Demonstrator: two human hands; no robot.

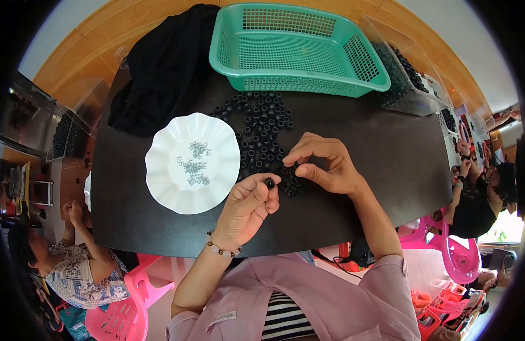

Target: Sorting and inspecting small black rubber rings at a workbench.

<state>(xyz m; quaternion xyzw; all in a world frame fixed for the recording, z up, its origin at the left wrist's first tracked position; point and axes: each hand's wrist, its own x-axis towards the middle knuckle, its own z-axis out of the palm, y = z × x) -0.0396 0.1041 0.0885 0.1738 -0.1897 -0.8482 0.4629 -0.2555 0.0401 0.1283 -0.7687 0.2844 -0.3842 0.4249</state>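
My left hand (249,206) is closed, its thumb and fingers pinching a small round black cap-like part (269,183). To its right my right hand (329,165) curls with thumb and forefinger close together; whatever small thing sits between the tips is too dark to make out. Just beneath those fingertips lies a little heap of smaller black pieces (291,186). Beyond both hands, many black ring-like parts (264,134) are spread over the dark table (381,187). Left of them stands a white scalloped plate (163,170) bearing tiny clear pieces (193,166).
A green plastic basket (308,85) stands at the table's far side. Beside it on the right is a clear bin (407,96) of black parts; a black cloth (160,71) lies far left. Other people sit at left and right, near pink chairs (138,295).
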